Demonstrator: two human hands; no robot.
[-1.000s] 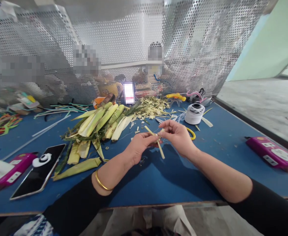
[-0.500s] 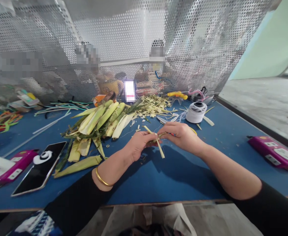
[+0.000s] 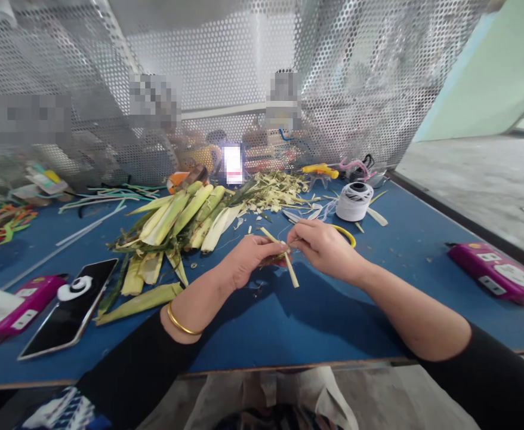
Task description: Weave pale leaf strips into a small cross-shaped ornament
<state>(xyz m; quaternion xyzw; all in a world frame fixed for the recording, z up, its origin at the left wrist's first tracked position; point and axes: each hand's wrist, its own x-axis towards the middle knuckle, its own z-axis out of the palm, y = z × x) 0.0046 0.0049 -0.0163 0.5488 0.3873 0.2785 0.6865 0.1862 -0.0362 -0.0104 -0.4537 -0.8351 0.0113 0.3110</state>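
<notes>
Above the middle of the blue table, my left hand (image 3: 253, 257) is closed on a narrow pale-green strip of husk (image 3: 292, 272), which sticks out past the fingers at both ends. My right hand (image 3: 319, 246) is pinched at the strip's side, its fingertips on a thin brownish strand that runs between the two hands. Most of that strand is hidden by the fingers. Just behind my right hand lie scissors with a yellow handle (image 3: 348, 235), partly covered by it. A pile of green husks (image 3: 176, 218) lies left of my hands.
Shredded husk scraps (image 3: 280, 188) lie at the back before a perforated metal screen (image 3: 226, 65). A spool of white thread (image 3: 354, 203) stands right of them. Magenta power strips (image 3: 495, 270) sit at both sides, and a phone (image 3: 71, 313) lies at the left.
My right hand has shifted slightly left and back, its fingers now pinched tighter, and more of the yellow scissor handle shows. My left hand keeps its hold on the husk strip.
</notes>
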